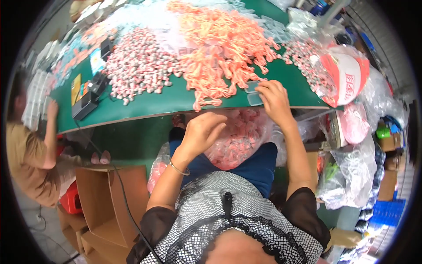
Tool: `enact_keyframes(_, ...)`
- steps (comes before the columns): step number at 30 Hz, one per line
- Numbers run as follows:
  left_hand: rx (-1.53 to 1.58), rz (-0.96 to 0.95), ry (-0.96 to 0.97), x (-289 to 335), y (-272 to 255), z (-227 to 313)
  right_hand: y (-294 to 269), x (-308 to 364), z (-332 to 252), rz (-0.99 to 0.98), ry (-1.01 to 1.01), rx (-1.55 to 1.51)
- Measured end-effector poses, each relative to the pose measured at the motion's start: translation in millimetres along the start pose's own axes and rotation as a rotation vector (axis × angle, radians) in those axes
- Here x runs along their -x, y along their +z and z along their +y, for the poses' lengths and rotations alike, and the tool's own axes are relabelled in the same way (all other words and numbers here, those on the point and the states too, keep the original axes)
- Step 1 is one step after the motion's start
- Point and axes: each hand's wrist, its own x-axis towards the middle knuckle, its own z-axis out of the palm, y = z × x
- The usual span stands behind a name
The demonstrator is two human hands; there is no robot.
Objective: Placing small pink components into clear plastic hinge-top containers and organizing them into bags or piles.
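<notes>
At the near edge of the green table (162, 104), my right hand (276, 102) pinches the side of a small clear plastic box (254, 99). The box appears to be hinged, with its lid folded back. My left hand (203, 134) hovers above my lap, fingers loosely bent and apart, with nothing visible in it. Straight ahead lies a large heap of orange looped cords (220, 39). To its left spreads a pile of small pink and grey rounded pieces (140, 61). Below the table edge, a clear bag of pink packed items (241, 141) rests between my knees.
A black device (85, 105) with a cable sits at the table's left. Clear plastic cases (154, 17) lie along the back. A red and white sack (345, 75) spills more pieces at right. A cardboard box (112, 202) stands lower left, near another person (33, 149).
</notes>
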Motion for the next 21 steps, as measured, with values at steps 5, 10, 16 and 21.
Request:
enact_keyframes(5,-0.403,0.416,-0.137,-9,-52,-29,-10,-11,-1,-0.137,-0.044,0.041)
enact_keyframes(10,-0.817,0.483,-0.200,-29,-79,-73,-10,-6,-8,-0.110,-0.070,0.000)
enact_keyframes(16,-1.050,0.451,-0.168,-45,-69,-82,-16,7,-5,0.075,0.069,-0.065)
enact_keyframes(21,-1.041,0.463,-0.089,-37,-68,-83,-15,16,4,0.148,0.454,0.198)
